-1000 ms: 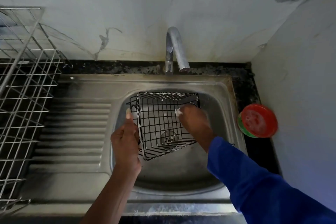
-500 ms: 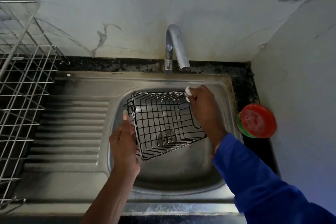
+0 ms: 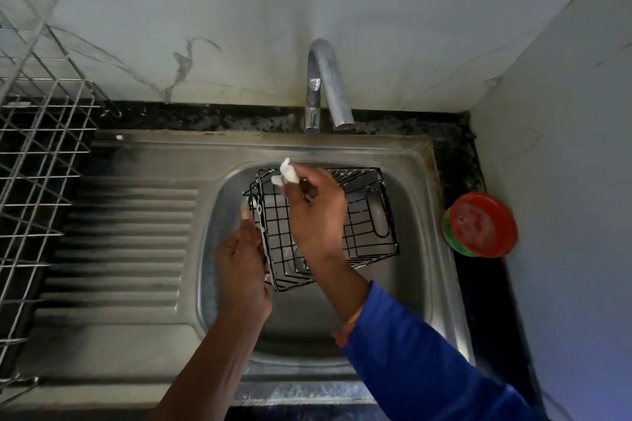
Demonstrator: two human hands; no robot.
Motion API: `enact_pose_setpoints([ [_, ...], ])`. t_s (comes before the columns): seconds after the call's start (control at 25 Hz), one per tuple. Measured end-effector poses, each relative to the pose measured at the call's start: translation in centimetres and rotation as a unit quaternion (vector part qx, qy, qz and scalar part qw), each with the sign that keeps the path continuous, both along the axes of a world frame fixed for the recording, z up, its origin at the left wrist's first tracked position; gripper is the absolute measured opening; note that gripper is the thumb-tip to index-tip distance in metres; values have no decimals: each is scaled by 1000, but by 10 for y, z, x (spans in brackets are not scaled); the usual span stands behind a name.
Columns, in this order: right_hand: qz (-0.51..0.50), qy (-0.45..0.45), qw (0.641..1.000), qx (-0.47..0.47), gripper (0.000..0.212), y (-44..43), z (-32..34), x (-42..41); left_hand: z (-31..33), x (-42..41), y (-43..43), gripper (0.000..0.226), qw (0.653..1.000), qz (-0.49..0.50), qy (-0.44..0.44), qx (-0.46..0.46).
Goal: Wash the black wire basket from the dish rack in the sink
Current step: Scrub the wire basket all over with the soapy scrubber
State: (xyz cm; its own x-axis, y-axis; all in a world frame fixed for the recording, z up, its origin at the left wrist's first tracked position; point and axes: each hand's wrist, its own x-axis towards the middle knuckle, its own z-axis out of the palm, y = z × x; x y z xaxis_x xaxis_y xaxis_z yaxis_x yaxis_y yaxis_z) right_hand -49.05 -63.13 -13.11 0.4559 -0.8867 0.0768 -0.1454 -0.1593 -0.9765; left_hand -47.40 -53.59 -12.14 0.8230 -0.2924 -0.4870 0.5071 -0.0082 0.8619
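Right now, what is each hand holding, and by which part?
Left hand grips the black wire basket by its left rim, above the steel sink. Right hand pinches a small white scrubbing wad in its fingertips.

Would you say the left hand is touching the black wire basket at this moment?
Touching. The head view shows the left hand closed on the left edge of the black wire basket, its fingers wrapped over the wires, holding it above the sink.

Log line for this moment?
left hand: holds basket edge | right hand: wiping with white pad | sink | tap: off
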Motion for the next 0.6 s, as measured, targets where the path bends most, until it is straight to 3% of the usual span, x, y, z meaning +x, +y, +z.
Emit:
enact_pose_setpoints([
  [0.08,-53,-21,995,85,19,-18,-14,-7,-8,3,5,43,1000,5,14,-2],
  [0.2,-118,132,975,138,20,-64,-46,-47,-26,13,15,40,1000,-1,10,1],
  [0.36,-39,191,949,247,14,-73,-74,-75,-71,21,16,33,998,-20,53,33],
  [0.48,-10,226,920,322,11,-69,-96,-78,-94,17,9,43,989,-29,117,83],
  [0.6,-28,282,889,359,23,-67,-119,-74,-108,17,2,46,976,-38,187,103],
])
